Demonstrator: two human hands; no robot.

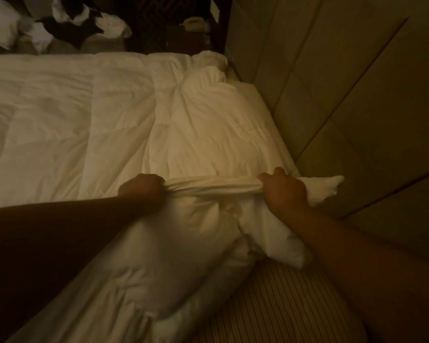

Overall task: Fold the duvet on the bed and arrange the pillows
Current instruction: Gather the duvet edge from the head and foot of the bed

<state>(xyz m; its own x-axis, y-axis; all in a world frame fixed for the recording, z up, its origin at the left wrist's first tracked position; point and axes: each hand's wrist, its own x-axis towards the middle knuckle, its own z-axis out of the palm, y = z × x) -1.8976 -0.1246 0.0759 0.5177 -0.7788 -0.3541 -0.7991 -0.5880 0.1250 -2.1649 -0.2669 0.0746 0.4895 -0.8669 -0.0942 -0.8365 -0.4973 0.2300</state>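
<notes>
Gathering the duvet's edge

My left hand point(141, 190) and right hand point(284, 191) fist the bunched duvet point(208, 134) edge taut, headboard point(344, 95) at two o'clock, ready to fold.

- Left hand point(141, 191) and forearm, entering from 8 o'clock: bare, no sleeve visible.
- Right hand point(284, 191) and forearm, entering from 4 o'clock: bare, no sleeve visible.
</notes>
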